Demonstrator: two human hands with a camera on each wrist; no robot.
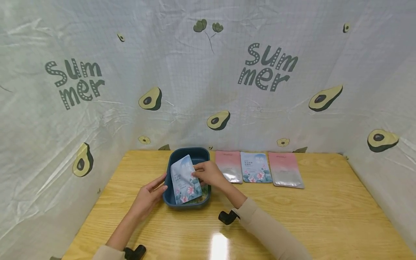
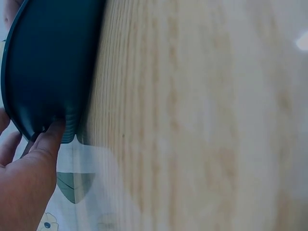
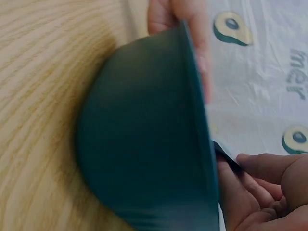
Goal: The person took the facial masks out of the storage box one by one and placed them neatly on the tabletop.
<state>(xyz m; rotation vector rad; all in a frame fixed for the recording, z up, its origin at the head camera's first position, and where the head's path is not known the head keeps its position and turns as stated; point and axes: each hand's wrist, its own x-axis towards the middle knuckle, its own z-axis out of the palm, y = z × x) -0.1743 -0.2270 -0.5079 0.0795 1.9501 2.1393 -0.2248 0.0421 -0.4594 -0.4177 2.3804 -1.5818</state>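
A light-blue flat packet [image 1: 186,178] with pink flowers and printed characters leans inside a dark blue-green plastic basin [image 1: 166,196]. My right hand [image 1: 209,174] pinches the packet's right edge between thumb and fingers, over the basin's right side. In the right wrist view, the fingers [image 3: 262,166] hold a dark bit of that edge just beyond the basin's rim [image 3: 204,110]. At the basin's left side, my left hand [image 1: 151,196] grips the rim, as the left wrist view shows with the hand [image 2: 31,185] at the basin wall [image 2: 53,62]. Something greenish shows partly below the packet; its kind is hidden.
Right of the basin lie a pink-and-silver packet [image 1: 229,164], a light-blue floral packet [image 1: 255,168] and another pink-and-silver packet [image 1: 285,169], in a row along the back edge of the wooden table [image 1: 292,216]. A printed curtain [image 1: 182,72] hangs behind and beside the table.
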